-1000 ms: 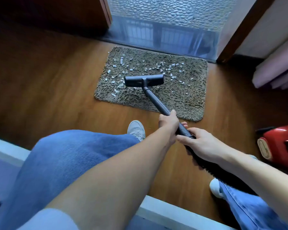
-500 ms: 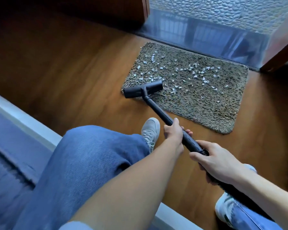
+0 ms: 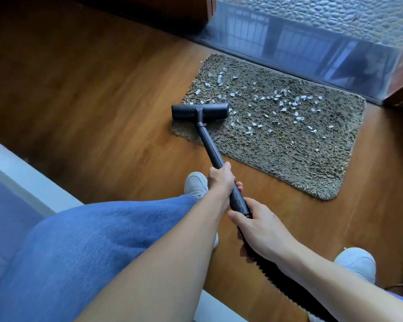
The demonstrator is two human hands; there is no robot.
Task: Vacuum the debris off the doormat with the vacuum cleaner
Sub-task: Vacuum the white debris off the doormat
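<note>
A shaggy brown doormat lies on the wooden floor by the door threshold, strewn with several small white debris bits. The black vacuum head rests on the mat's near left corner, and its black wand slopes back to me. My left hand grips the wand from above. Just behind it, my right hand grips the wand's end where the ribbed black hose begins. The strip of mat nearest the head shows little debris.
My knee in blue jeans fills the lower left, with a white shoe by the wand and another at the right. A pale bed edge runs along the left. A dark glossy threshold lies behind the mat.
The vacuum head has slid from the mat's middle-left to its near left corner. The view has swung left, and the red vacuum body has left the frame.
</note>
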